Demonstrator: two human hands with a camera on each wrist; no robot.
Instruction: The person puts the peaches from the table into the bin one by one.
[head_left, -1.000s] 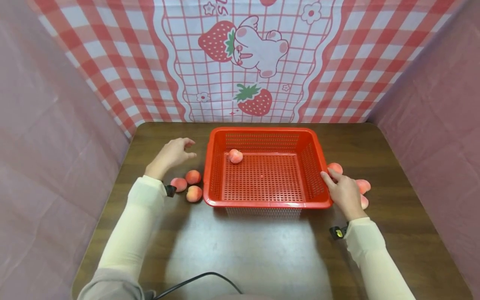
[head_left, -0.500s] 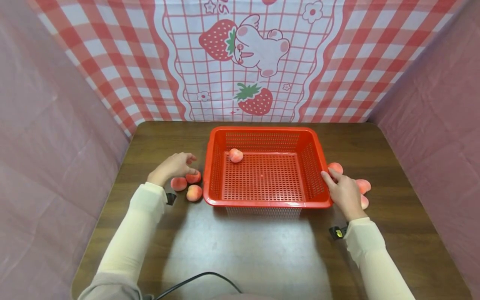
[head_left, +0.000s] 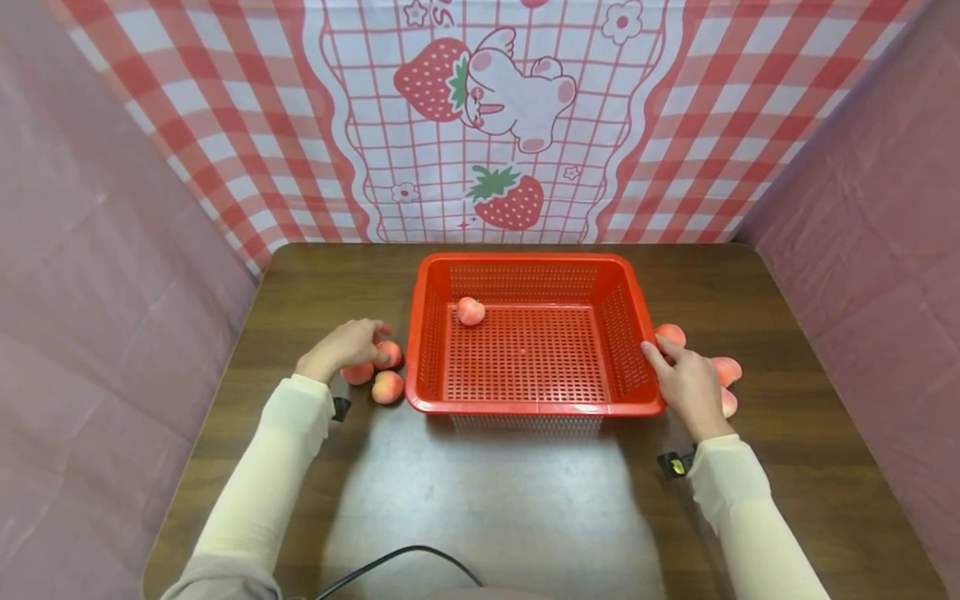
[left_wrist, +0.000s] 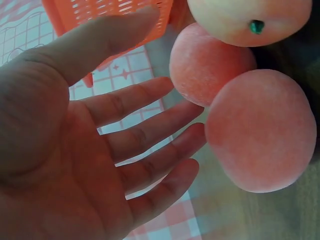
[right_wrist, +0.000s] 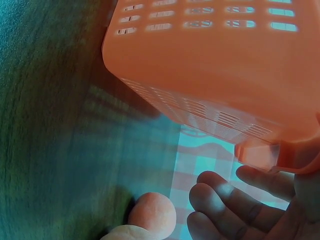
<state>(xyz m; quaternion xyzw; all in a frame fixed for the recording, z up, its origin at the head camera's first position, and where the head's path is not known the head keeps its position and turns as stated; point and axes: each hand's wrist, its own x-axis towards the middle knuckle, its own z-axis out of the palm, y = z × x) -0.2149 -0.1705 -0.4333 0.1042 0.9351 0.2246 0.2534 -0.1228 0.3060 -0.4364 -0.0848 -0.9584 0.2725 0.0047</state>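
Note:
My left hand (head_left: 347, 346) is over a small group of peaches left of the basket, its palm spread and fingers extended in the left wrist view. Its fingertips are right beside a red peach (left_wrist: 210, 65) and another pinkish peach (left_wrist: 262, 132); whether they touch is hard to tell. A paler peach (head_left: 387, 388) lies closer to the front. My right hand (head_left: 692, 390) grips the right rim of a red perforated basket (head_left: 525, 409), thumb on top and fingers beneath. Inside the basket, one peach (head_left: 471, 312) lies toward the back left.
On the right, behind my right hand, lie a peach (head_left: 671, 335), a second peach (head_left: 727, 370) and a third peach (head_left: 729, 403). A black cable (head_left: 420, 547) crosses the front of the wooden table (head_left: 780, 467). A checked cloth (head_left: 247, 108) hangs behind.
My left hand has come down and toward me, from above the table behind the left peaches to beside them. My right hand and the basket have stayed put.

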